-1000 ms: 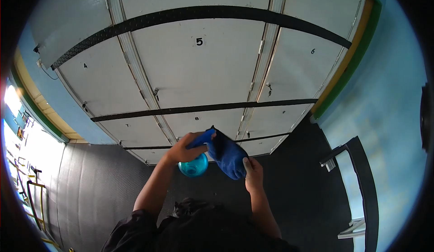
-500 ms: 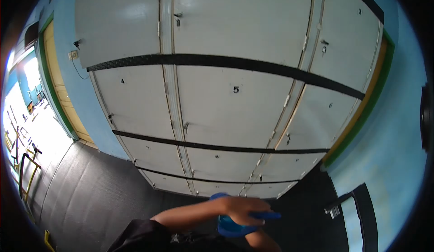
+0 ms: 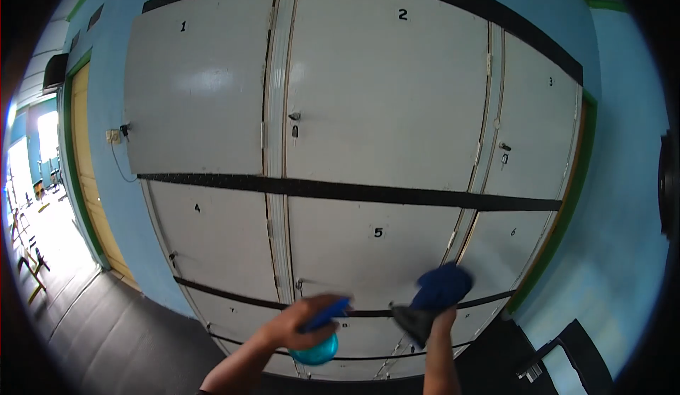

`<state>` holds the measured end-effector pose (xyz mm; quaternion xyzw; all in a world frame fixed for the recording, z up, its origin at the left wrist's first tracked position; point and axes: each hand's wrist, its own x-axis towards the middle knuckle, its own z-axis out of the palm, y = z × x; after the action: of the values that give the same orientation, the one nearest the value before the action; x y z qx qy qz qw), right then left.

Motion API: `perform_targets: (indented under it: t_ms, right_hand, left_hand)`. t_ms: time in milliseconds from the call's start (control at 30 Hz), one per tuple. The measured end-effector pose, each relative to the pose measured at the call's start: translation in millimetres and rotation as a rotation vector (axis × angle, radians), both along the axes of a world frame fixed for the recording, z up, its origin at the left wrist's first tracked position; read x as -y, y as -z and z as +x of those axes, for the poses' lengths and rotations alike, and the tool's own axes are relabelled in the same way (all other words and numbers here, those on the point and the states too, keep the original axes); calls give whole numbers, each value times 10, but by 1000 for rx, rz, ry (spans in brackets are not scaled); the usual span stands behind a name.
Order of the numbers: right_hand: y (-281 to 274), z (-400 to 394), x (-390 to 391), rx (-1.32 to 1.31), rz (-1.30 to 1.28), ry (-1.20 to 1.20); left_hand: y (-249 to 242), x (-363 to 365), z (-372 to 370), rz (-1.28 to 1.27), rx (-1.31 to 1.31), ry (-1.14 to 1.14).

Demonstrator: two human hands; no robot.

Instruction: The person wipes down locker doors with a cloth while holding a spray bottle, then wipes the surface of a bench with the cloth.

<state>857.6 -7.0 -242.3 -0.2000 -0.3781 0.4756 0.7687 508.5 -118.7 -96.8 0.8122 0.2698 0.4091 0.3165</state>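
Observation:
My left hand [image 3: 296, 325] is closed around the neck of a spray bottle [image 3: 316, 352], which has a blue trigger head and a see-through turquoise body. My right hand [image 3: 443, 320] holds up a dark blue cloth [image 3: 443, 287] with a grey part hanging at its left; motion blurs it, and the cloth hides most of the fingers. Both hands are raised in front of the grey-white lockers [image 3: 382, 83]. The cloth overlaps the lower right of locker door 5 [image 3: 368, 253] in this view.
Locker doors carry numbers, with keys or latches jutting out, such as the one on door 2 [image 3: 295, 117]. A yellow door [image 3: 83, 147] and a bright doorway stand at left. A black-framed object [image 3: 581, 352] leans by the blue wall at right.
The view has tilted up, showing the top lockers. My hands, earlier low and crossed near the bottle, are now apart and raised, and the blue cloth has come into sight on the right.

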Motion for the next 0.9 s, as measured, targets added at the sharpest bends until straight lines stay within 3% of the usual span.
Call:
perform_targets:
  t_ms: [33,67,100,133,200,233,300,367,433,533,733,833,900]
  right_hand:
    - [-300,21,-227,143,-21,213]
    - [-582,47,-433,138,-10,225]
    - [-973,-3,-558,620,201,628]
    - [-1343,-58,-623,898,287,802]
    - [-2278,-300,-598,1354,484,1308]
    - [-2506,-355,-667,1484,399,1431]
    - [-2896,-345,-991,1377,540,1438]
    - [-3225,-268,-1240,1276,684,1417]
    - [-3549,-140,-1404,1349,746,1525]
    - [-4184,-90,-1499,1280,704,1567]
    - [-5636,361,-1944,1066,742,1423]
    - [-5945,387,-1540,1188,748,1279]
    - [-6094,461,-1440,1388,767,1546]
  left_hand:
    - [-163,-81,-101,70,95,-27]
    - [-286,-203,-220,88,106,-66]
    - [-377,-349,-346,103,118,-105]
    - [-455,-544,-488,112,116,-93]
    - [-581,-917,-706,715,-26,-279]
    - [-629,-965,-732,727,-27,-271]
    - [-765,-1059,-778,661,-88,-487]
    - [-768,-1159,-799,656,-125,-497]
    - [-741,-1213,-788,609,-178,-518]
    - [-646,-1318,-761,566,-174,-572]
    - [-609,-1332,-626,560,-91,-576]
    - [-585,-1365,-646,560,-99,-585]
    - [-579,-1359,-698,547,-97,-590]
